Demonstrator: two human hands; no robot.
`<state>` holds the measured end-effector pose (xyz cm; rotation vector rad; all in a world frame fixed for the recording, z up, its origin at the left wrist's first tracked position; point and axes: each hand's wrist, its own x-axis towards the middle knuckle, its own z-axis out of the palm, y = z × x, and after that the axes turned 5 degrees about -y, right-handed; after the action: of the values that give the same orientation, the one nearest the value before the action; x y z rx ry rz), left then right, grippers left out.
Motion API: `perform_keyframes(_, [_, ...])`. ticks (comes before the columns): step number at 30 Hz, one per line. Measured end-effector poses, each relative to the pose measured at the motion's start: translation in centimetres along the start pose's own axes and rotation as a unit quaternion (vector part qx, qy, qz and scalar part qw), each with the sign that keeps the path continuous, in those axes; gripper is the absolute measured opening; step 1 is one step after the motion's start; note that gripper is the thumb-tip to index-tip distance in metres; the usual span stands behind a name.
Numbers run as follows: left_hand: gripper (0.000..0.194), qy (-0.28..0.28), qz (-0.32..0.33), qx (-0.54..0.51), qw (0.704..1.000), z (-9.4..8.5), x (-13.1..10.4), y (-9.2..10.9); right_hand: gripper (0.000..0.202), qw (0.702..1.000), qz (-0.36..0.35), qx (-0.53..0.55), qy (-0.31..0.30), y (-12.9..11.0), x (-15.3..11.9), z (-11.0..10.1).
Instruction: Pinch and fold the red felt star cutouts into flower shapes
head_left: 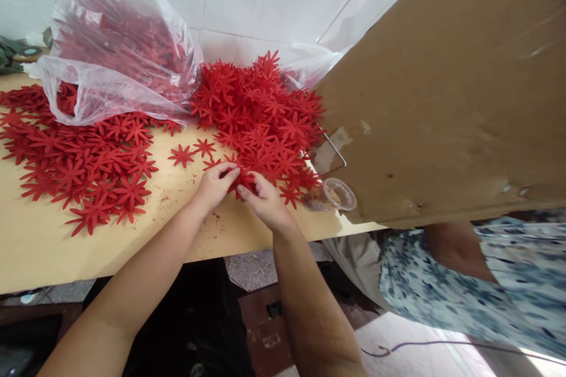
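Observation:
Between my two hands is a red flower-shaped cutout [239, 181] with narrow petals. My left hand [216, 181] pinches its left side with thumb and finger. On the other side, my right hand [262, 197] is closed on its right edge, partly hiding it. Just beyond my fingers rises a large heap of like red flower cutouts [260, 106]. A few single cutouts [181, 155] lie left of my hands, and a second spread of red cutouts [88, 165] covers the table's left part.
A clear plastic bag [124, 53] full of red cutouts stands at the back left. Right of the heap lies a clear plastic cup [339, 194], beside a large brown cardboard panel [442, 100]. A person in a patterned garment [424, 283] is behind it. Red crumbs dot the wooden table [186, 235].

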<state>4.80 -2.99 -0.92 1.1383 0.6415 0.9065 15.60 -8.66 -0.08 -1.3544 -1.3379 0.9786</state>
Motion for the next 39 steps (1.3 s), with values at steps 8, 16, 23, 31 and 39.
perform_keyframes(8, [0.012, 0.041, -0.040, -0.004, 0.998, -0.3, -0.2, 0.6, 0.031, 0.999, 0.002, -0.028, 0.042, 0.6, 0.1, 0.6])
perform_keyframes(16, [0.012, 0.145, -0.064, -0.106, 0.982, -0.8, 0.1, 1.3, 0.027, 0.998, 0.020, -0.009, 0.058, 0.8, -0.1, 0.9])
perform_keyframes(23, [0.010, 0.121, -0.112, -0.151, 0.975, -0.9, -0.2, 2.0, 0.031, 0.996, 0.035, 0.001, 0.080, 0.5, -0.3, 0.7])
perform_keyframes(31, [0.003, 0.145, -0.069, -0.090, 0.983, -0.9, 0.1, 1.7, 0.033, 0.993, 0.026, 0.021, 0.115, 0.8, -0.4, 0.6])
perform_keyframes(39, [0.009, -0.005, -0.057, -0.003, 0.998, -0.1, -0.4, 1.2, 0.022, 0.993, -0.002, 0.036, 0.112, 0.9, -0.4, 0.4])
